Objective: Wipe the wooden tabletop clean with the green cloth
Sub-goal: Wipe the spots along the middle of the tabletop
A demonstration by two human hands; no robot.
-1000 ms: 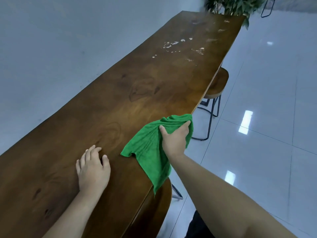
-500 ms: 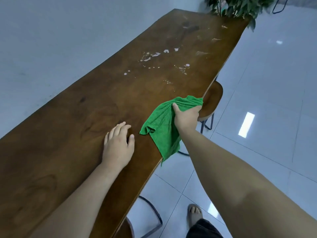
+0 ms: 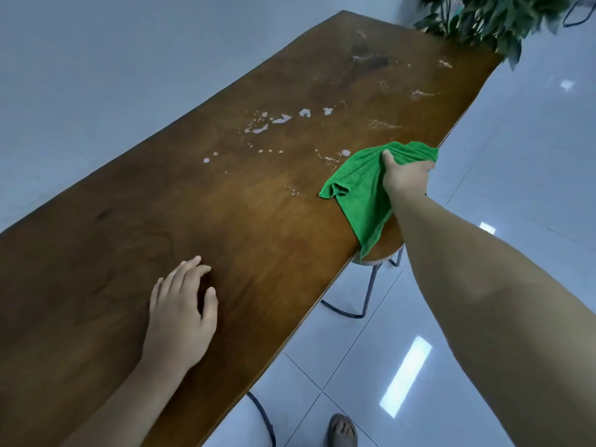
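A long dark wooden tabletop (image 3: pixel 167 227) runs from the near left to the far right. White wet splashes (image 3: pixel 280 119) and crumbs dot its far half. My right hand (image 3: pixel 404 174) is shut on a bunched green cloth (image 3: pixel 358 188) at the table's right edge, just short of the splashes. One corner of the cloth hangs down over that edge. My left hand (image 3: pixel 182 312) rests flat on the wood nearer to me, fingers spread, holding nothing.
A round wooden stool (image 3: pixel 383 253) on black metal legs stands under the table's right edge, below the cloth. A leafy green plant (image 3: pixel 483 17) sits beyond the far end. White glossy floor tiles lie to the right, with my foot (image 3: pixel 343 430) at the bottom.
My right hand has slid the green cloth farther along the table's right edge toward the white splashes. My left hand has shifted forward along the wood as I stepped ahead.
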